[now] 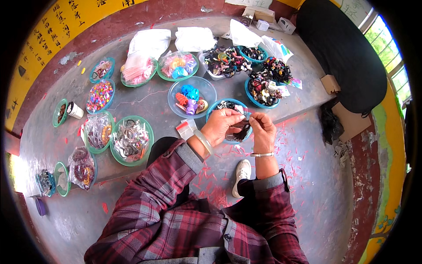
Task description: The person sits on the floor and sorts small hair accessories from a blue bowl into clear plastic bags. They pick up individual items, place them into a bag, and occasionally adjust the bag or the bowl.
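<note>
My left hand [217, 126] and my right hand [263, 130] meet fingertip to fingertip over a blue basket [210, 109]. Both are closed in a pinch. A small, pale, see-through bit shows between the fingertips, too small to name. Beneath them the basket holds dark and white pieces that look like hair ties [227, 105], partly hidden by my hands. Beside my left wrist lie small clear bags with red edges [186, 127]. Left of the basket, a wide translucent blue bowl [174, 102] contains blue [190, 92], orange and purple items.
Several baskets of small accessories stand on the grey ledge [145, 100], including a green one [149, 152] and one of colourful beads [100, 95]. White bags [149, 42] line the back. A black covered object [340, 53] stands at right. Red scraps litter the floor [303, 176].
</note>
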The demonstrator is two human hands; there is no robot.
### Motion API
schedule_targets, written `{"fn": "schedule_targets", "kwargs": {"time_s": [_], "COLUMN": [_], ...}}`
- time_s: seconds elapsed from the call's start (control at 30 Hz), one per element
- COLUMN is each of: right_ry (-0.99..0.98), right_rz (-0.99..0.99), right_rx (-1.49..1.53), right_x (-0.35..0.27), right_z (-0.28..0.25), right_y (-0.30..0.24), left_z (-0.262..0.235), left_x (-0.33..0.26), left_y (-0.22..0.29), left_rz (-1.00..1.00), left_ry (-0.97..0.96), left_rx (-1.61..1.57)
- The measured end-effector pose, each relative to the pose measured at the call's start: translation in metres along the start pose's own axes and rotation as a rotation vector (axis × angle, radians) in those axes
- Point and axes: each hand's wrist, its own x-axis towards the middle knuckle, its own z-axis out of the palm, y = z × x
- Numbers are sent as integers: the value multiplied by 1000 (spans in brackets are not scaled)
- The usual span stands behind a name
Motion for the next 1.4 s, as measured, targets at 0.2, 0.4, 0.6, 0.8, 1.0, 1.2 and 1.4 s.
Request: {"fn": "schedule_targets", "kwargs": {"time_s": [0.2,0.4,0.6,0.8,1.0,1.2,1.4], "right_ry": [-31,-68,-44,-18,-42,-35,-42], "right_rz": [12,59,121,312,359,397,401], "right_rx": [20,99,113,248,369,364,419], "right_x": [3,5,5,8,8,10,12], "right_z": [-2,0,-1,-6,-3,-4,-9], "right_y": [2,-7,-6,-7,-8,-10,-2], "left_z": [-4,-6,-7,-8,-11,-9,-10], "left_x": [3,7,8,7,8,7,8], "left_y": [-1,-3,-1,-3,-4,0,-3], "left_rz": [-5,53,24,26,58,50,63], "left_ry": [-6,14,-40,-45,-39,-54,-71], "left_rx": [-54,-93,-152,-143,-129,-153,-165]}}
